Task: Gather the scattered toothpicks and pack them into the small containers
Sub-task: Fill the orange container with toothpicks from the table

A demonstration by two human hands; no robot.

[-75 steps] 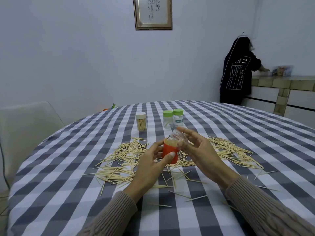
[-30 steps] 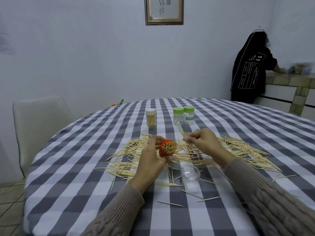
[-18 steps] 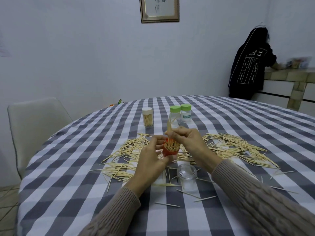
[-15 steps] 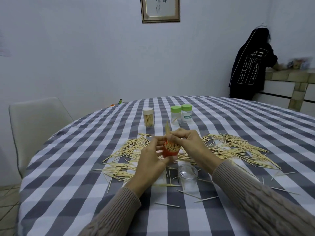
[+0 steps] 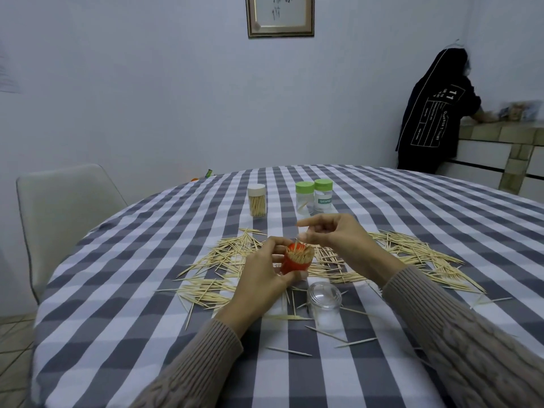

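Note:
My left hand (image 5: 259, 278) grips a small red container (image 5: 294, 265) packed with upright toothpicks, held just above the checked tablecloth (image 5: 147, 304). My right hand (image 5: 335, 235) hovers at the container's rim, thumb and a finger pinching a toothpick (image 5: 299, 236) over the opening while the index finger sticks out. A clear plastic cap (image 5: 323, 301) stands on the cloth just below the container. Scattered toothpicks lie in heaps to the left (image 5: 220, 260) and the right (image 5: 412, 254), with single ones near me (image 5: 290, 351).
Three jars stand at the back of the table: a white-lidded one full of toothpicks (image 5: 257, 200) and two green-lidded ones (image 5: 304, 198) (image 5: 323, 197). A white chair (image 5: 64, 207) is at the left. A person in a dark coat (image 5: 432, 113) stands at a counter, back right.
The clear cap came off the red container and was set on the cloth. My right hand fetched a toothpick, brought it to the container's mouth and lowered it toward the bundle.

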